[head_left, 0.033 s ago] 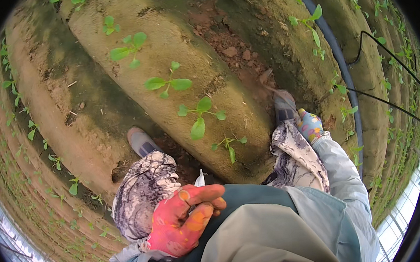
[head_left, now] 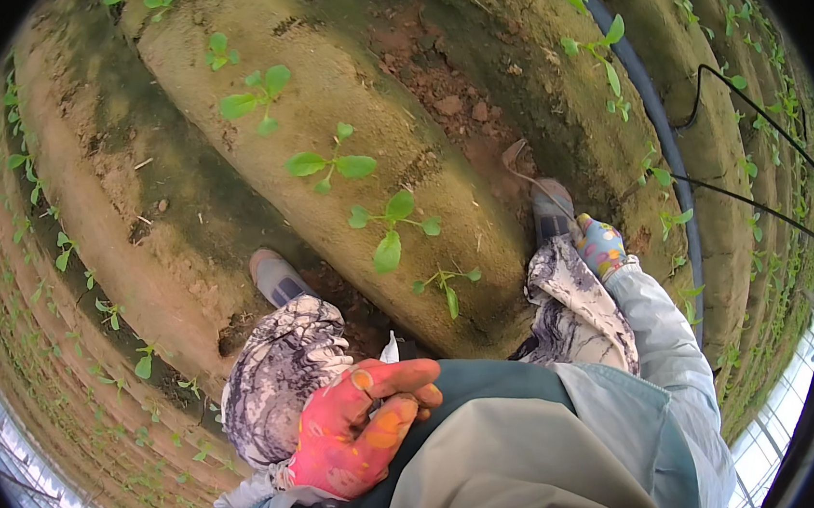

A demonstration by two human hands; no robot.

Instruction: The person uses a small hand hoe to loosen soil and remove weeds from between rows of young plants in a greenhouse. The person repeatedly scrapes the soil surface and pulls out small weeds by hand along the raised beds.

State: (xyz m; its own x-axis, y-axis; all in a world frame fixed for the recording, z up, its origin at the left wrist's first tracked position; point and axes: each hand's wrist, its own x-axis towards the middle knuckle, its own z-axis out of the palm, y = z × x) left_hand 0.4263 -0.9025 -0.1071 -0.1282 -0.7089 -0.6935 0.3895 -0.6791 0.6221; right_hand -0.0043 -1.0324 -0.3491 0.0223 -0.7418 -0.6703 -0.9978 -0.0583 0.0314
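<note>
My right hand [head_left: 602, 245], in a light glove with coloured spots, is closed round the handle of a small hand hoe beside my right shoe. The hoe's thin metal neck passes over that shoe, and its blade [head_left: 514, 155] rests near the reddish soil of the furrow. Held before my lap, my left hand [head_left: 353, 433] wears a stained red glove with its fingers curled in toward the thumb. What they hold, if anything, is hidden. The nearest seedlings [head_left: 387, 252] [head_left: 449, 289] stand on the ridge between my feet.
My left shoe [head_left: 279, 277] is in the furrow left of the ridge, my right shoe [head_left: 550, 210] in the one to its right. A dark blue hose [head_left: 658, 111] runs along the right, with thin black tubing [head_left: 761, 208] beside it. More seedling rows line both sides.
The ridge and its seedlings have shifted very slightly right and down in the view. Both hands keep nearly the same place and grip.
</note>
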